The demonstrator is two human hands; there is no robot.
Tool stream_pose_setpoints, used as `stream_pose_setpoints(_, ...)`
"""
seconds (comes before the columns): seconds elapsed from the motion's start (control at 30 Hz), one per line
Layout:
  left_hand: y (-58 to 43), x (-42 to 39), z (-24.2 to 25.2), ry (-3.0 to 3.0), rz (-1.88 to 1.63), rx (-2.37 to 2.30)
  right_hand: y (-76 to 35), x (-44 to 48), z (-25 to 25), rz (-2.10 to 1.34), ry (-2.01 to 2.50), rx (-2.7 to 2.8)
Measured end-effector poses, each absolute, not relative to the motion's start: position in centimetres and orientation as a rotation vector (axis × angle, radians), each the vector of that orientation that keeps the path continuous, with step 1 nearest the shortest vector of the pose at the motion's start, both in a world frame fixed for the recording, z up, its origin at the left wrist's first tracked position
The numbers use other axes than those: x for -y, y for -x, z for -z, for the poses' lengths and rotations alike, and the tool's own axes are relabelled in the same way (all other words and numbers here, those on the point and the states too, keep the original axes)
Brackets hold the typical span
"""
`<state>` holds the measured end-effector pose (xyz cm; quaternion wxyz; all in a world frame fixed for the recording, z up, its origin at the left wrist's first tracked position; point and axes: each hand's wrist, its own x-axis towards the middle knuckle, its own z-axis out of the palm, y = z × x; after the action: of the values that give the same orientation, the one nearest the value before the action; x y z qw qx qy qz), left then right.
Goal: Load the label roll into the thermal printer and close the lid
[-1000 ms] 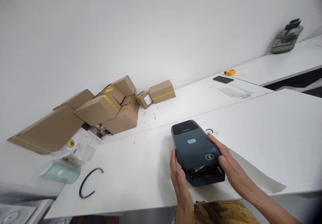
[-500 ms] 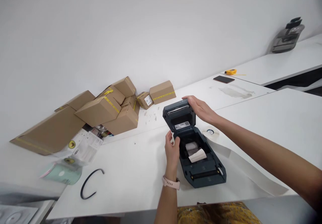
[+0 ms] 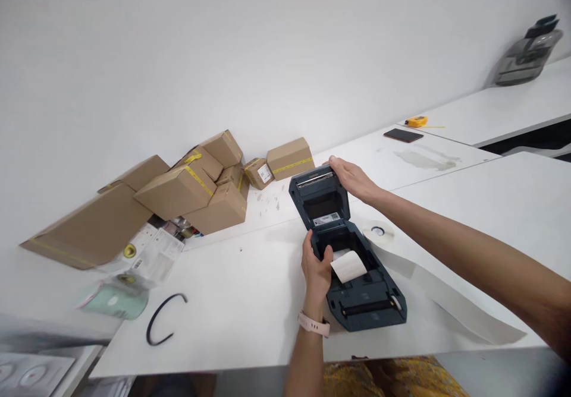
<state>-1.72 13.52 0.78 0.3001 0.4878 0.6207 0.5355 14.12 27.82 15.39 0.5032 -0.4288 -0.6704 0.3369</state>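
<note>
A dark label printer (image 3: pixel 366 293) stands on the white table with its lid (image 3: pixel 319 198) raised. My right hand (image 3: pixel 350 178) holds the lid's upper right edge. At the left side of the printer's body, my left hand (image 3: pixel 317 266) grips the rim, its thumb over the inner compartment near a piece of white paper (image 3: pixel 349 266). The paper curls up out of the compartment. A pink watch strap (image 3: pixel 313 324) is round my left wrist. Behind my right forearm lies a label roll (image 3: pixel 378 232), its long strip (image 3: pixel 459 302) trailing along the table on the right.
Cardboard boxes (image 3: pixel 176 192) are piled at the back left. Plastic-wrapped packs (image 3: pixel 156 254), a mint pouch (image 3: pixel 116 299) and a black headband (image 3: pixel 154 323) lie at the left. A phone (image 3: pixel 403 135), a yellow tape measure (image 3: pixel 417 122) and a clear container (image 3: pixel 529 55) are farther right.
The lid is tilted further back, with my right hand still on it. My left hand has shifted inward over the rim. The white paper stands higher and more spread, and the view has moved slightly.
</note>
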Motion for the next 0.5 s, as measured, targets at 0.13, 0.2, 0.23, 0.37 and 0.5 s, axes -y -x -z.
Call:
stream_pose_setpoints(0.13, 1.9, -13.6, -0.4, -1.370, -1.396, -1.683, -14.6, -26.2, -15.7, -0.703, 1.067, 1.576)
stream_pose_setpoints(0.2, 1.9, -13.6, -0.4, -1.383, -1.387, -1.693, -14.9, -24.6, -15.4, -0.508, 1.015, 1.430)
stream_pose_setpoints(0.23, 1.9, -13.6, -0.4, -1.386, -1.382, -1.697, -15.2, -23.7, -15.0, -0.410, 0.961, 1.370)
stream_pose_setpoints(0.37, 1.8, -13.4, -0.8, -1.416, -1.351, -1.726, -16.2, -20.2, -12.0, -0.278, 0.779, 1.713)
stream_pose_setpoints(0.5, 1.6, -13.1, -1.7, -1.459, -1.286, -1.775, -15.9, -19.8, -8.2, -0.238, 0.826, 2.580)
